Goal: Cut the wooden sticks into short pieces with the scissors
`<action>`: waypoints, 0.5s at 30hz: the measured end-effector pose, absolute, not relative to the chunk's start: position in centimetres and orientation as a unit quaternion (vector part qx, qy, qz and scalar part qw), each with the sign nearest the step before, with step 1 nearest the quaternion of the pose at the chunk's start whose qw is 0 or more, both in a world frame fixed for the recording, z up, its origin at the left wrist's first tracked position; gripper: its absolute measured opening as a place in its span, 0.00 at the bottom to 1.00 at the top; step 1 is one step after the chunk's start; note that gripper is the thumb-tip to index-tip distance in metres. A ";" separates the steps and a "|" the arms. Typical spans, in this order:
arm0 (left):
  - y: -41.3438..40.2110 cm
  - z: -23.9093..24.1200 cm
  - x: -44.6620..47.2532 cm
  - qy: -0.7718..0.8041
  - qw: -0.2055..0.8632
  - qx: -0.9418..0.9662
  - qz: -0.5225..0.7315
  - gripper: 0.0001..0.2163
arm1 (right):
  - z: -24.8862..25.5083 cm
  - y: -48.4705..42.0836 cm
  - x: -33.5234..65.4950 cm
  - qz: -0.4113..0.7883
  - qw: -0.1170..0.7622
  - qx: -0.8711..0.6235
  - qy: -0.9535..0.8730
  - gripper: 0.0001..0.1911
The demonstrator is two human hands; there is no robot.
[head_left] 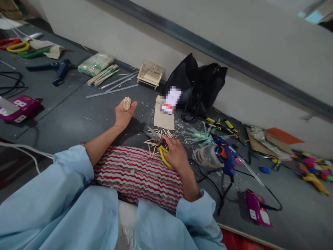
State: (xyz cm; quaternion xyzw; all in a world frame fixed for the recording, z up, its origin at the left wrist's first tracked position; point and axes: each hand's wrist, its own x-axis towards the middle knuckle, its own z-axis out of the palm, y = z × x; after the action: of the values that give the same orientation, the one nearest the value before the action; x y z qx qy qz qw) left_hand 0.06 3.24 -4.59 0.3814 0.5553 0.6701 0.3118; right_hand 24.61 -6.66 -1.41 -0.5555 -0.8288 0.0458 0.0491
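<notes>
My left hand (124,116) is closed around a bundle of thin wooden sticks (126,103), whose pale ends stick up above the fist. In my right hand (175,152) is a pair of scissors with a yellow handle (164,158); the blades point to the upper left. Beneath the blades lies a loose pile of short cut sticks (149,142) on the dark tabletop, some against the striped cushion (140,173) at my lap. Just beyond the pile rests a beige sheet (163,119) with a blurred phone-like object (171,100) on it.
A small wooden model (151,74) and a black bag (199,83) stand by the wall. Packed sticks (96,63) and metal rulers (111,91) lie left. On the right are a blue glue gun (227,156), a plastic jar (208,155), cables and a purple power socket (257,208).
</notes>
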 end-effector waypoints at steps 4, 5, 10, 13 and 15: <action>3.0 -4.4 0.2 0.579 0.279 0.408 0.648 0.15 | 0.3 -7.1 23.9 0.022 -0.043 -0.548 -0.835 0.25; 3.0 -4.3 0.1 0.582 0.271 0.418 0.643 0.15 | 0.9 -7.3 23.7 0.015 -0.065 -0.547 -0.834 0.25; 3.1 -4.5 0.1 0.579 0.264 0.431 0.639 0.15 | 3.8 -7.2 22.2 0.031 -0.129 -0.546 -0.827 0.23; 3.1 -4.7 0.1 0.561 0.267 0.437 0.651 0.15 | 4.1 -5.2 19.6 0.069 0.030 -0.542 -0.837 0.21; 3.2 -5.0 0.2 0.541 0.263 0.442 0.665 0.15 | 3.4 -2.8 16.7 0.115 0.208 -0.520 -0.821 0.30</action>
State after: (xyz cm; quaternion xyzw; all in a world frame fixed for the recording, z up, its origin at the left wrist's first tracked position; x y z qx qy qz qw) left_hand 0.21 3.21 -5.05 0.4424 0.5407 0.6654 0.2628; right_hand 16.67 -2.77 3.40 -0.5198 -0.8206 0.1147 0.2080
